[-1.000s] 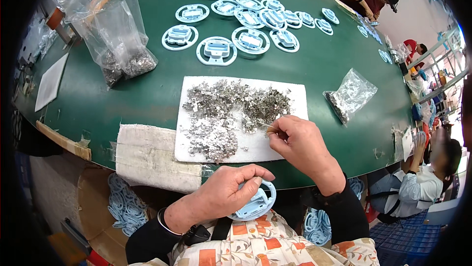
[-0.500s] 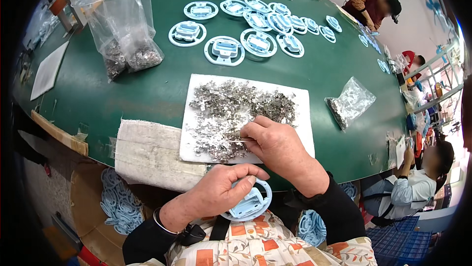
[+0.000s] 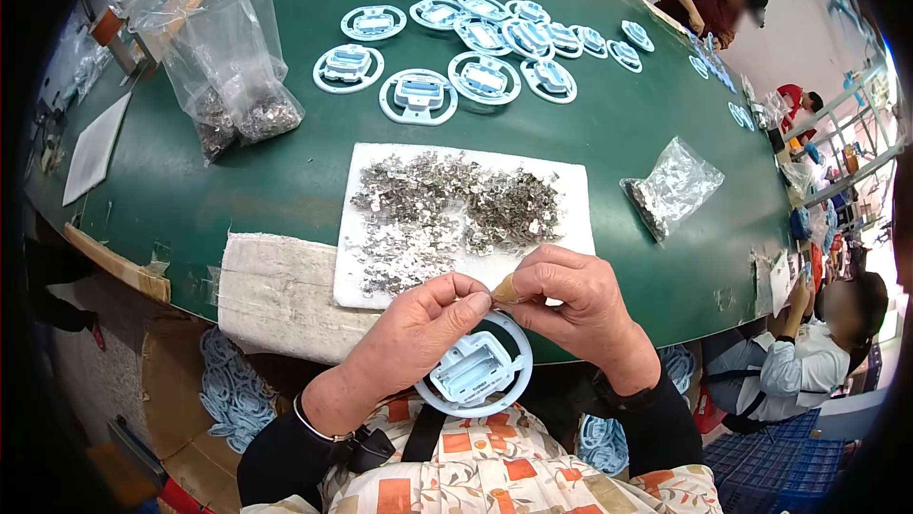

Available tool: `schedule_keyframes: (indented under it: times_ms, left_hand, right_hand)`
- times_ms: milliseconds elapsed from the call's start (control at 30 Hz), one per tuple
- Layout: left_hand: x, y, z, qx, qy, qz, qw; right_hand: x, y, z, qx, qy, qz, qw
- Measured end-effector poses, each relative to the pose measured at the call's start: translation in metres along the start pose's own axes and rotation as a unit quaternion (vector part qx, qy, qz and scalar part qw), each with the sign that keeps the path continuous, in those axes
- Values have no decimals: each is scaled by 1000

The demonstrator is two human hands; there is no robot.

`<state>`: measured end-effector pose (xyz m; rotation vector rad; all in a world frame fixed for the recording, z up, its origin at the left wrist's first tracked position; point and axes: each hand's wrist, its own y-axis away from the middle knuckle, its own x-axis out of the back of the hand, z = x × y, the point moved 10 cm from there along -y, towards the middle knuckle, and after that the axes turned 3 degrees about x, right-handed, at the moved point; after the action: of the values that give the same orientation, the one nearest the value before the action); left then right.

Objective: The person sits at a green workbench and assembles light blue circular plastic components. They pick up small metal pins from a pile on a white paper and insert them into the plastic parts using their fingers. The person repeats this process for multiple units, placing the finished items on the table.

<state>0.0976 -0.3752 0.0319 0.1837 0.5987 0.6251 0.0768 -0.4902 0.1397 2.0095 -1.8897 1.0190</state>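
Low at six o'clock, the left hand (image 3: 418,333) grips a pale blue ring-shaped plastic part (image 3: 475,367) at the near edge of the green desk (image 3: 285,181). The right hand (image 3: 571,300) meets it, fingers pinched narrow over something too small to make out. Just beyond, at twelve o'clock, small metal clips (image 3: 447,205) lie heaped on a white sheet (image 3: 571,176).

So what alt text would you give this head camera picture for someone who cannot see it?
A person's left hand holds a pale blue ring-shaped plastic part near the edge of a green table, while the right hand pinches something small against it. Behind the hands, a pile of small metal clips lies on a white sheet, with more ring parts beyond.
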Motion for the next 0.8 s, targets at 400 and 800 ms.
schedule_keyframes:
  times_ms: [400, 800]
  left_hand:
    - [-13, -10, 14, -111, -154, 50, 981]
    - [-6, -16, 7, -82, -210, 112, 968]
  right_hand:
    - [6, 35, 44, -203, -141, 42, 968]
    - [7, 56, 30, -170, -55, 50, 983]
